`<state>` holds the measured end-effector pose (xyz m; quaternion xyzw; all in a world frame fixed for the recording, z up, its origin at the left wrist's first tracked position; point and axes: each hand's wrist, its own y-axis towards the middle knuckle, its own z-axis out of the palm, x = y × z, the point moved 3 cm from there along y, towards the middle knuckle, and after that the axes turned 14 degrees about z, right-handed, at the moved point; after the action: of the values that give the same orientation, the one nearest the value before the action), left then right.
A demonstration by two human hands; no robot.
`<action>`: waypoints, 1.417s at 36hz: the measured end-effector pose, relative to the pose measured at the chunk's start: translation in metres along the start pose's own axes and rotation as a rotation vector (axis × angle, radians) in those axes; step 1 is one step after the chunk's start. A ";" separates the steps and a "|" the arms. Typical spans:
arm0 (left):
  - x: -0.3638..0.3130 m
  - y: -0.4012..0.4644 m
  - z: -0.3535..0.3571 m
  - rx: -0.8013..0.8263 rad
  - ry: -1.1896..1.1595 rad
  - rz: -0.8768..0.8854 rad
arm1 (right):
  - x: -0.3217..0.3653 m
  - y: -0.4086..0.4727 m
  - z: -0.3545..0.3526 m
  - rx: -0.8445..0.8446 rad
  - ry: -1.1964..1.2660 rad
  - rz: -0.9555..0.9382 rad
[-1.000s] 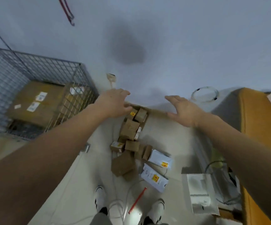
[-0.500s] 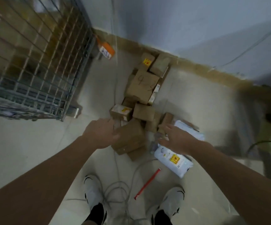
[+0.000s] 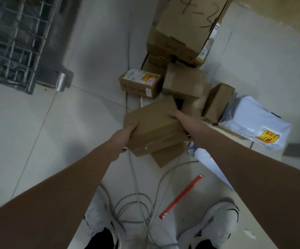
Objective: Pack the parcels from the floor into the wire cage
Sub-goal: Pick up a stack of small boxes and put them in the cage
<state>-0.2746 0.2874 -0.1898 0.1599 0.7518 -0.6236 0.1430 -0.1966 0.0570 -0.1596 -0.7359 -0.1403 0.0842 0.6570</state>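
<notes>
1. The left hand (image 3: 125,136) grips the left end of a plain brown cardboard box (image 3: 153,125), thumb on the top face and the other fingers curled underneath.
2. The right hand (image 3: 182,121) clasps the opposite end of the same box, fingers wrapped over its far right corner; both hands hold it between them above the pale tiled floor (image 3: 37,141).
3. Just under the held box, a second flat brown carton (image 3: 168,155) pokes out toward the person.
4. Beyond the right hand lie a taped brown box (image 3: 184,82), a small upright brown box (image 3: 218,101) and a large brown carton with black handwriting (image 3: 190,26).
5. Beyond the left hand sits a small brown box with a yellow and white label (image 3: 140,82).
6. To the right of the right hand rests a white plastic mailer bag with a yellow sticker (image 3: 253,124).
7. Far to the left of the left hand stands the grey wire cage (image 3: 10,42).
8. Nearer the person than both hands lie grey looped cables (image 3: 136,203) and a red stick (image 3: 181,195), between two white shoes (image 3: 215,223).
</notes>
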 end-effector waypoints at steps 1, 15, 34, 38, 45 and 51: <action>-0.002 -0.005 0.000 0.001 -0.047 0.006 | 0.000 -0.004 0.000 -0.011 0.036 -0.004; -0.211 -0.263 -0.087 0.047 -0.390 0.207 | 0.076 -0.321 -0.044 0.101 0.209 -0.299; -0.413 -0.730 -0.424 -0.302 -0.475 0.829 | 0.262 -0.872 0.117 0.295 -0.207 -0.842; -0.421 -0.795 -0.505 -0.368 -0.444 0.907 | 0.274 -0.951 0.180 0.317 -0.243 -0.929; -0.434 -0.864 -0.602 -0.454 -0.395 0.997 | 0.292 -1.028 0.259 0.387 -0.234 -1.012; -0.446 -0.848 -0.647 -0.438 -0.395 0.995 | 0.325 -1.033 0.293 0.387 -0.276 -1.037</action>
<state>-0.2350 0.7506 0.8687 0.3413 0.6567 -0.3293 0.5863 -0.0782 0.5367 0.8470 -0.4191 -0.5497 -0.1299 0.7109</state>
